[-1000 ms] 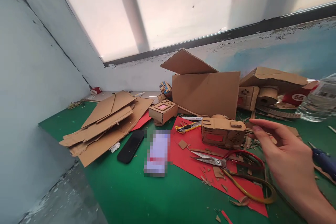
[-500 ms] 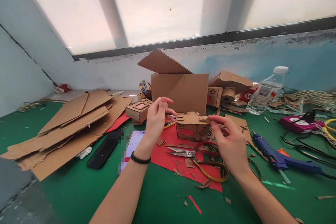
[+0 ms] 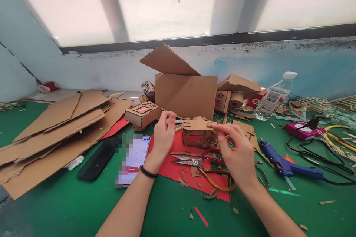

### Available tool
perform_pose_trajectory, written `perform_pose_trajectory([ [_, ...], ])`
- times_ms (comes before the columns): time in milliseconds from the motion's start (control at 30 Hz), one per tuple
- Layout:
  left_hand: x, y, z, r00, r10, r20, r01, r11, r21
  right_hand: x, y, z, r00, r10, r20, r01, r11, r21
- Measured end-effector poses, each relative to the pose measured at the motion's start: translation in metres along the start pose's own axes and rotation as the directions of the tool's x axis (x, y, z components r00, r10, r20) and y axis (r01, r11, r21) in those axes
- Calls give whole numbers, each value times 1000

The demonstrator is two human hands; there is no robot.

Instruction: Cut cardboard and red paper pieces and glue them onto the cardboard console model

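A small cardboard model (image 3: 198, 133) with a red panel stands on a red paper sheet (image 3: 169, 168) on the green table (image 3: 155, 207). My right hand (image 3: 236, 152) pinches the model's upper right corner with thumb and forefinger. My left hand (image 3: 163, 133), with a black band on its wrist, is just left of the model. Its fingers are curled and the tips pressed together, and I cannot make out what they hold. Scissors (image 3: 191, 162) with red and yellow handles lie on the red sheet between my wrists.
Flat cardboard sheets (image 3: 55, 126) are piled at the left. A phone (image 3: 134, 157) and a black case (image 3: 97, 159) lie beside them. Behind stand an open carton (image 3: 186, 94), a small windowed box (image 3: 141, 114) and a water bottle (image 3: 271, 98). A blue glue gun (image 3: 286, 164) and cables lie right.
The view has swung right and steadied. My left hand came into view and dropped beside the model with its fingers closing. My right hand moved onto the model's right corner.
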State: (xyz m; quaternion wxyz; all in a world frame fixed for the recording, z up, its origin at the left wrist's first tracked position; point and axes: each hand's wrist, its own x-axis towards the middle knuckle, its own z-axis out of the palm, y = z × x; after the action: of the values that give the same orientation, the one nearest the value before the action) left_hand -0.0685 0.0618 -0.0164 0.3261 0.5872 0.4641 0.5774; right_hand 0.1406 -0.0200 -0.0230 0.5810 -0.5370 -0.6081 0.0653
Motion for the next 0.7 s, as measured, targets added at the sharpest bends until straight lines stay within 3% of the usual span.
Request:
perform_pose_trajectory([
  [100,-4,-1,4,982,128,140,-141,986,88,0,0,1,1000,-6,15,6,999,37],
  [167,-6,-2,5,939,190,288,-225,970,94,0,1,2,1000,4,18,-5,999,50],
  [300,-7,-8,5,850,184,493,-286,948,139,0,6,4,998,57,18,-58,996,62],
  [467,-8,-17,8,853,143,503,-222,970,102,0,10,5,997,79,-13,-79,997,14],
  [600,-9,-16,10,886,76,457,-121,990,70,-1,9,7,999,-40,22,41,998,-47],
  [700,-11,-12,12,887,80,455,-126,990,71,-2,10,8,990,-126,70,130,990,-53],
])
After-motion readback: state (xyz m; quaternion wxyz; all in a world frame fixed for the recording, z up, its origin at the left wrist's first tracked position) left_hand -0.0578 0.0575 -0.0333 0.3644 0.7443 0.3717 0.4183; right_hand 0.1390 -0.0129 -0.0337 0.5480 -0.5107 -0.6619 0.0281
